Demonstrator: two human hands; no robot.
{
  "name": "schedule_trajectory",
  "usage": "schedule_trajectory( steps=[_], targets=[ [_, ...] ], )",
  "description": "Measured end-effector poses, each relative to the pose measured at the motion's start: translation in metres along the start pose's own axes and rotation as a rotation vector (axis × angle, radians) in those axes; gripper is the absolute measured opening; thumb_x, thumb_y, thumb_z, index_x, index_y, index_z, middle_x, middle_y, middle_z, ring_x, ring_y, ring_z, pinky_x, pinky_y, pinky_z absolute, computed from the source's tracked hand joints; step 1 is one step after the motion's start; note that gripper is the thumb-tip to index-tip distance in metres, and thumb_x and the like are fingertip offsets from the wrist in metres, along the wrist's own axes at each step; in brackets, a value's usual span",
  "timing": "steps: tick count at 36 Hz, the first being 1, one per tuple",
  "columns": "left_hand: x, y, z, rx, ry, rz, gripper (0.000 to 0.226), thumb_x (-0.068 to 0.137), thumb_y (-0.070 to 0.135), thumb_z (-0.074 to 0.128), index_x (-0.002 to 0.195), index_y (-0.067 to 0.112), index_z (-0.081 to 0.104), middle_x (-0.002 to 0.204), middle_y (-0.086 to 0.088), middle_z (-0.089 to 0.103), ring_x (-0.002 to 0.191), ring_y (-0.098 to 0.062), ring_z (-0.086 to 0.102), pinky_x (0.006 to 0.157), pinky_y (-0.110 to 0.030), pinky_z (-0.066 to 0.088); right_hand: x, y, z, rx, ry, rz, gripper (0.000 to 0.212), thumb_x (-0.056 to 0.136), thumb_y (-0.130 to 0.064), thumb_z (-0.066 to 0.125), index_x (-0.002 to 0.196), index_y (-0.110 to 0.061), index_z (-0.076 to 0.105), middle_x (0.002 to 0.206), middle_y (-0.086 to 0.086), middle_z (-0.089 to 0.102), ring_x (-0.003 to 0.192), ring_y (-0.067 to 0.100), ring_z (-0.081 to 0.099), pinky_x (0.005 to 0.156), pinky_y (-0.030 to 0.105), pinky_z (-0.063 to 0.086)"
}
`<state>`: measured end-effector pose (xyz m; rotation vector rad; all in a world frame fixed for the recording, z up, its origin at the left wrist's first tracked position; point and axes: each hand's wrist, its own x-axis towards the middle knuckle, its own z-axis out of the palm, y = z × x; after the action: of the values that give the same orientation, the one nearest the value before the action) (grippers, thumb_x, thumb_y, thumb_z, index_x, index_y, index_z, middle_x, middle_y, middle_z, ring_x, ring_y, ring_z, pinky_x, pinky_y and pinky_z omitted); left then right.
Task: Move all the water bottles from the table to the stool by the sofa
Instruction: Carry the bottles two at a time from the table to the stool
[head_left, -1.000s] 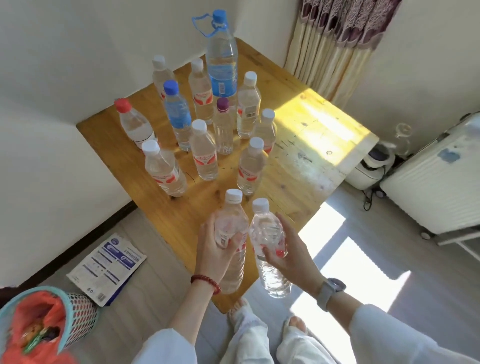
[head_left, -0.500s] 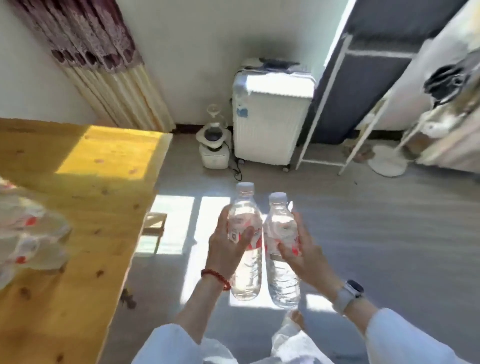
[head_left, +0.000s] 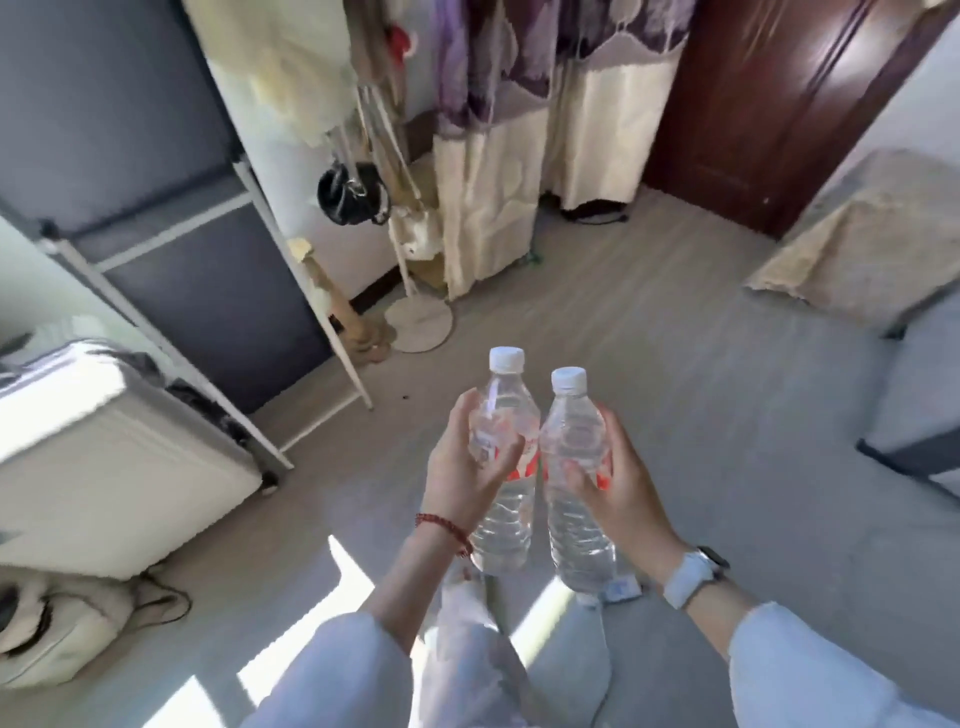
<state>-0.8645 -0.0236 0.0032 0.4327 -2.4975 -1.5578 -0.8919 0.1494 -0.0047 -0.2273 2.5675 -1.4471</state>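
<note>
Left hand (head_left: 462, 478) fingers (head_left: 501, 460) wrap one upright bottle (head_left: 505, 457), right hand (head_left: 621, 486) grips another (head_left: 574, 467), side by side above the floor (head_left: 701, 415).

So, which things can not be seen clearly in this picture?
- Head view: no stool in the frame, so the bottles' goal cannot be seen.
- Label of the left bottle: partly covered by the left hand.
- Label of the right bottle: partly covered by the right hand, print blurred.

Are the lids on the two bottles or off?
On. Each bottle, the left and the right, has a white cap on its neck. How tightly they are screwed, I cannot tell.
</note>
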Motion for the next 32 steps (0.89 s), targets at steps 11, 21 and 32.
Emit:
schedule_trajectory(
  steps=[11, 21, 32],
  targets=[
    [0.233, 0.059, 0.128, -0.009, -0.324, 0.185, 0.07, 0.073, 0.04, 0.069, 0.132, 0.016, 0.04, 0.119, 0.002, 0.058, 0.105, -0.007, 0.054, 0.082, -0.01, 0.036, 0.189, 0.048, -0.096, -0.032, 0.377, 0.111, 0.07, 0.078, -0.037, 0.064, 0.137, -0.031, 0.028, 0.08, -0.028, 0.041, 0.06, 0.001, 0.043, 0.067, 0.025, 0.04],
    [0.376, 0.132, 0.27, 0.031, -0.541, 0.288, 0.062, 0.075, 0.032, 0.072, 0.128, 0.021, 0.043, 0.09, 0.005, 0.055, 0.077, -0.015, 0.052, 0.068, -0.014, 0.036, 0.297, 0.1, -0.204, -0.05, 0.626, 0.256, 0.067, 0.082, -0.026, 0.064, 0.139, -0.024, 0.029, 0.073, -0.027, 0.03, 0.06, -0.005, 0.049, 0.065, 0.016, 0.037],
    [0.519, 0.242, 0.497, 0.06, -0.671, 0.323, 0.069, 0.07, 0.044, 0.071, 0.129, 0.024, 0.042, 0.088, 0.011, 0.059, 0.067, 0.001, 0.054, 0.06, 0.0, 0.037, 0.452, 0.209, -0.392, -0.04, 0.731, 0.289, 0.07, 0.083, -0.033, 0.061, 0.142, -0.028, 0.023, 0.074, -0.024, 0.032, 0.058, 0.003, 0.045, 0.064, 0.02, 0.04]
  ],
)
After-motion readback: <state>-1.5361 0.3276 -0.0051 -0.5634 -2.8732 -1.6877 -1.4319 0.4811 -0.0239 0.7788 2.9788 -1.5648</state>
